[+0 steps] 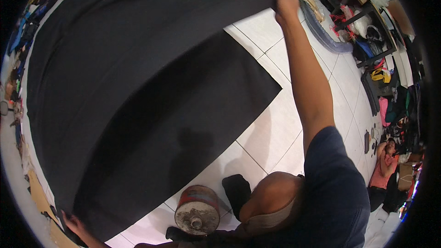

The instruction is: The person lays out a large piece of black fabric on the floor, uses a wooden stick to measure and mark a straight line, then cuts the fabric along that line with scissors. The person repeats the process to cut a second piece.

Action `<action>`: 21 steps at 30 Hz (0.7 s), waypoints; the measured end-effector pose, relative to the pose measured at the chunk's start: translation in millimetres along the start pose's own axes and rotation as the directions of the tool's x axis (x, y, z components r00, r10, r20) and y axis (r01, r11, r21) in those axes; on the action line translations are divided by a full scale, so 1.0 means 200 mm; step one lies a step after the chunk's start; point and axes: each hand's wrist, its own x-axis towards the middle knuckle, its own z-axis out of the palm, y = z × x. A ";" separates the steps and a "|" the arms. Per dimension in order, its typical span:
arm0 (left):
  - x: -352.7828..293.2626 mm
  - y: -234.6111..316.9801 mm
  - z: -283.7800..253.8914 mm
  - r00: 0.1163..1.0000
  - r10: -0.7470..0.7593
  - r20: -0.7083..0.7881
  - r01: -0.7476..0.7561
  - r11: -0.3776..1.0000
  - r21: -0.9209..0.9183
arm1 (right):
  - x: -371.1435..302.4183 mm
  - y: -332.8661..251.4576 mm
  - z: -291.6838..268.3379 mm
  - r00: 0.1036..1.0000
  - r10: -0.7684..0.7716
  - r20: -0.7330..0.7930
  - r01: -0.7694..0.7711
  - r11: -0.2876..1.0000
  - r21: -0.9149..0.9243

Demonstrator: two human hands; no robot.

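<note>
A large sheet of black fabric (pixel 119 41) spreads across the left and middle of the head view. My right hand (pixel 285 4), arm stretched far out, is closed on one corner of it. At the lower left, my left hand (pixel 76 226) pinches the fabric's near edge; its fingers show only in part. Between the two hands the held edge rises in a long curve. Below that edge lies another flat layer of black fabric (pixel 220 96), with a straight border and a corner toward the right. A worn, round metal weight (pixel 197 211) with reddish sides stands by the near border.
White floor tiles (pixel 257 142) surround the fabric. My bent knee (pixel 271 195) is beside the weight. A clear plastic roll (pixel 321 32) and a cluttered dark rack (pixel 363 27) stand at the far right. Another person in a pink top (pixel 385 170) is at the right edge.
</note>
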 end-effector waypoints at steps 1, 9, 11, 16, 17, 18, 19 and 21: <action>-0.16 -0.10 0.13 0.991 -0.135 -0.016 0.132 0.982 -0.134 | -0.05 0.02 -0.18 1.000 -0.019 -0.010 0.015 0.958 -0.285; -0.88 -0.56 0.47 0.813 -0.582 0.015 0.581 0.811 -0.068 | -0.77 0.58 -0.91 0.819 0.569 -0.073 -0.409 0.489 -0.771; -0.91 -0.60 0.41 0.846 -0.534 -0.002 0.521 0.825 0.219 | -0.83 0.51 -0.94 0.712 0.697 -0.086 -0.459 0.370 -0.808; -0.92 -0.68 0.38 0.785 -0.618 0.050 0.604 0.780 0.160 | -0.89 0.50 -1.14 0.772 0.631 -0.079 -0.225 0.155 -0.962; -0.94 -0.68 0.40 0.777 -0.627 0.064 0.614 0.776 0.143 | -0.90 0.50 -1.17 0.835 0.550 -0.030 -0.114 0.120 -0.986; -0.95 -0.68 0.41 0.770 -0.637 0.028 0.625 0.763 0.163 | -0.91 0.50 -1.20 0.884 0.467 0.031 -0.005 0.075 -0.997; -0.95 -0.67 0.40 0.770 -0.638 -0.003 0.629 0.759 0.168 | -0.92 0.51 -1.17 0.846 0.534 0.000 -0.059 0.093 -0.994; -0.95 -0.65 0.36 0.777 -0.627 -0.050 0.626 0.763 0.162 | -0.92 0.50 -1.13 0.754 0.655 -0.056 -0.179 0.122 -0.976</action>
